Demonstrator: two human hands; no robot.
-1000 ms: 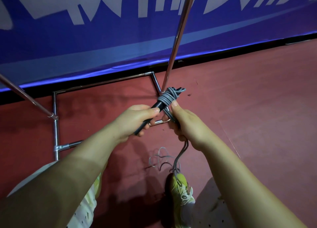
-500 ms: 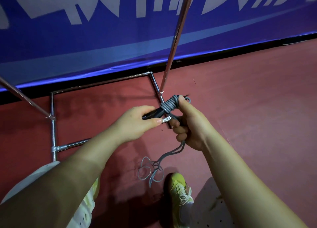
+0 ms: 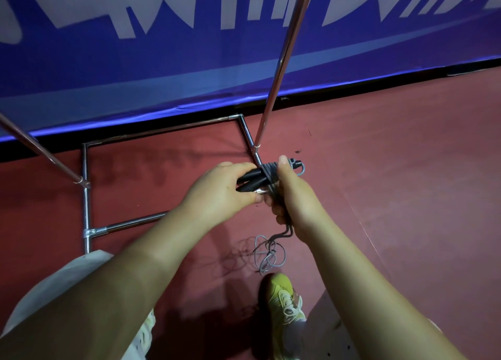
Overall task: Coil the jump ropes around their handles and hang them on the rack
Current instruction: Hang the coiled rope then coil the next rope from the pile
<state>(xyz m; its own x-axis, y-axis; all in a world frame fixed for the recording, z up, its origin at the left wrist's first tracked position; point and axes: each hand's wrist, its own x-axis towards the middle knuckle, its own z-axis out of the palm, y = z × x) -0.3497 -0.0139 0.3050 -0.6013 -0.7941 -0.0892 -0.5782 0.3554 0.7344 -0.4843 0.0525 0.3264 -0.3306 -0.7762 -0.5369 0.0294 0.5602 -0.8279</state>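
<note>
Two black jump rope handles lie side by side, and my left hand grips their near ends. Several turns of grey rope are wound around the handles' far part. My right hand holds the rope against that coil, thumb on top. The loose rest of the rope hangs from my right fist and lies in tangled loops on the floor. The chrome rack stands just behind my hands, with its base frame on the floor.
The floor is red sports flooring. A blue banner with white lettering runs along the back. My yellow shoe stands just below the loose rope. A second slanted rack pole rises at the left.
The handles have swung from a steep slant to nearly level. My right hand has carried the rope around the coil. The loose rope on the floor has shifted and shortened.
</note>
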